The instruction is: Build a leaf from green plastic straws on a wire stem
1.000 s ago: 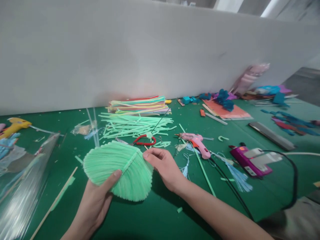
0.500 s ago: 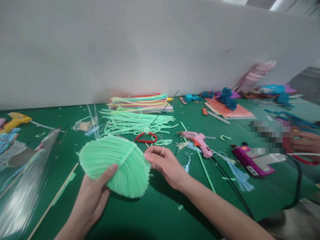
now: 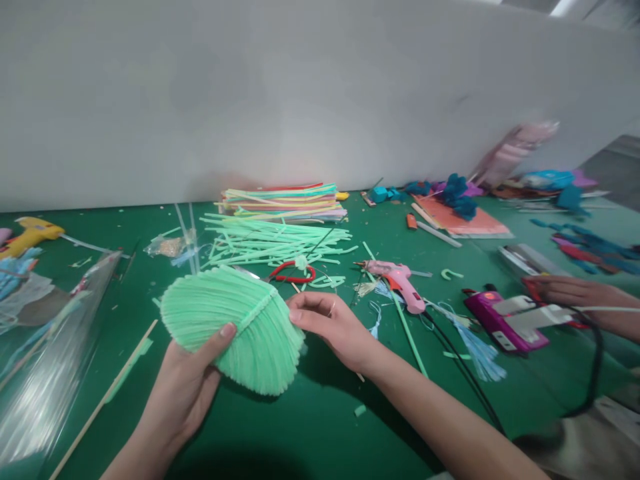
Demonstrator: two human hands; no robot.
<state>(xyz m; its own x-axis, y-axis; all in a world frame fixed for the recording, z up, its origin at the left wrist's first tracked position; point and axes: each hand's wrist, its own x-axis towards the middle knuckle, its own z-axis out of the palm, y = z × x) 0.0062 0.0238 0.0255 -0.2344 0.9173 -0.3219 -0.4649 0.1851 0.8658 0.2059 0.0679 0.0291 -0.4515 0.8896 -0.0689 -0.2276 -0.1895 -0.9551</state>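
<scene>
A light green leaf-shaped fan of glued straws (image 3: 220,313) hovers just above the green table (image 3: 310,427). My left hand (image 3: 187,387) grips its lower edge from beneath, thumb pressed on the top face. My right hand (image 3: 330,327) pinches the right tip of the fan, where its central rib ends, between thumb and fingers. Just behind the fan lie red-handled scissors (image 3: 293,272) and a loose heap of green straws (image 3: 270,243).
A stack of coloured straws (image 3: 285,200) lies at the grey wall. A pink glue gun (image 3: 397,281), a purple glue gun (image 3: 500,321) with black cord, and clear plastic bags (image 3: 45,360) lie around. Another person's hand (image 3: 565,291) rests at the right edge.
The fan stays held in both hands with only slight shifts. Another person's hand came in from the right and now rests beside the purple glue gun.
</scene>
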